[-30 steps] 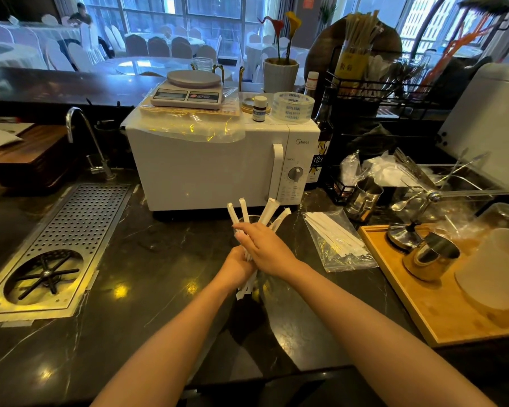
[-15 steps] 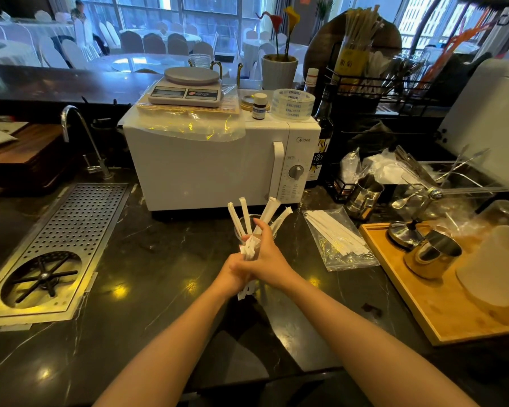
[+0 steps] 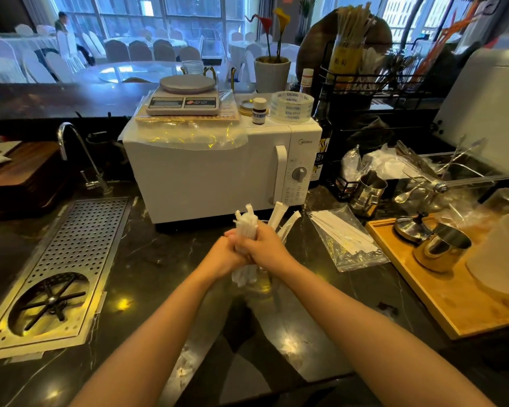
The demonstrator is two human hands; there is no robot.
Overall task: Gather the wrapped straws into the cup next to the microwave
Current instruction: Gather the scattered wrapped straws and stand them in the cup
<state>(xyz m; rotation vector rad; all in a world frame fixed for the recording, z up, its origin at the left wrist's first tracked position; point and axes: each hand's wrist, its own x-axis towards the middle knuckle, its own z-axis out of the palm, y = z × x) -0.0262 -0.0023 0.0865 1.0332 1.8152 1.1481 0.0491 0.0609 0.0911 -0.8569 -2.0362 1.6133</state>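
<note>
Wrapped straws (image 3: pixel 245 227): white paper bundle I see clenched upright between left hand (image 3: pixel 224 254) and right hand (image 3: pixel 265 246).

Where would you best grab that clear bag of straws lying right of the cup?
Probably by the near, emptier corner of the clear bag, coming from above with the right hand. The bag lies flat on the counter and its straws run lengthwise, so pinching loose film there looks easiest.
</note>
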